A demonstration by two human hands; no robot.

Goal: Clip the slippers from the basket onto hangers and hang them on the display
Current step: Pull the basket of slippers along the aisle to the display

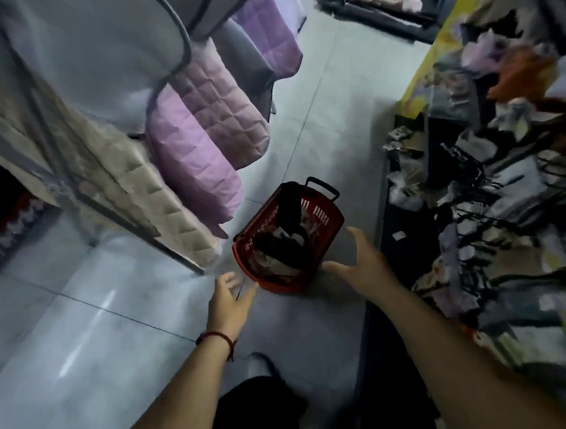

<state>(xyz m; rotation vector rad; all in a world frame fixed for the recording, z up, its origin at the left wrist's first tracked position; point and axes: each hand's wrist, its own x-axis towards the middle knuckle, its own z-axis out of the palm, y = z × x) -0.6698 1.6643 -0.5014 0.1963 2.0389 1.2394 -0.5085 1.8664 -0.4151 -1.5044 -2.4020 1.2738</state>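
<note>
A red plastic basket (324, 219), its slotted walls matt, with a black plastic handle (324, 187), stands on smooth, glossy pale floor tiles (97, 314) streaked with reflected light. Quilted cloth pads (197, 153) nearby, lilac and beige, look soft and matt. A red cord bracelet (216, 335) circles one wrist.

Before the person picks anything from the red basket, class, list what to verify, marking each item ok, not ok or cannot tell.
1. Left hand free, fingers relaxed: ok.
2. Right hand free, open: ok.
3. Red basket upright on the floor, between the hands: ok.
4. Slippers in the basket: ok, dark items inside.
5. Hanger within reach: cannot tell, none clearly visible.
6. Free spot on the display: cannot tell, blurred.
</note>
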